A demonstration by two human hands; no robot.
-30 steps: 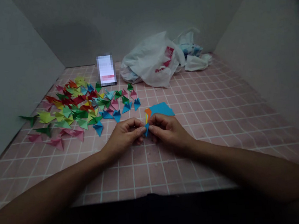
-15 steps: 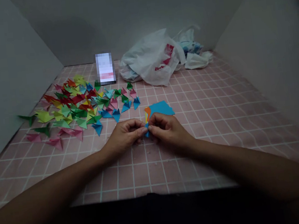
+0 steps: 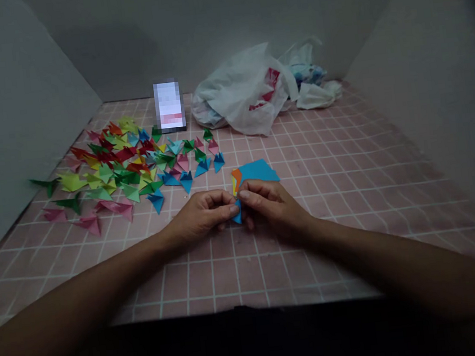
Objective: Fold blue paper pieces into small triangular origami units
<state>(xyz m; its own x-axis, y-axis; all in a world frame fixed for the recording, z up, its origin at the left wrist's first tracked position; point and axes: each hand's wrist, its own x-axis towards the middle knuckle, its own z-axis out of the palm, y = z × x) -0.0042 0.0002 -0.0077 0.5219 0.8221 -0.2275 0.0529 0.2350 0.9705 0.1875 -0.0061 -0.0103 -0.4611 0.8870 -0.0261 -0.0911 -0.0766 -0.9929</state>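
Note:
A small folded piece of blue paper is between my two hands, with a pointed end facing down toward me. My left hand is closed, its thumb and forefinger pinching the paper from the left. On the other side my right hand is closed too, thumb against forefinger at the paper's upper right edge; its fingertips partly hide the paper. Just beyond the hands lie blue paper sheets, with an orange piece and a yellow strip at their left end.
Many folded paper pieces in several colours spread over the left of the pink checked tablecloth. Behind them stands a phone with a blurred screen. A white plastic bag and a crumpled white wrapper lie at the back.
More of the blue paper shows below my fingers now. My right thumb and fingertips have shifted slightly up along it, while my left hand keeps its pinch.

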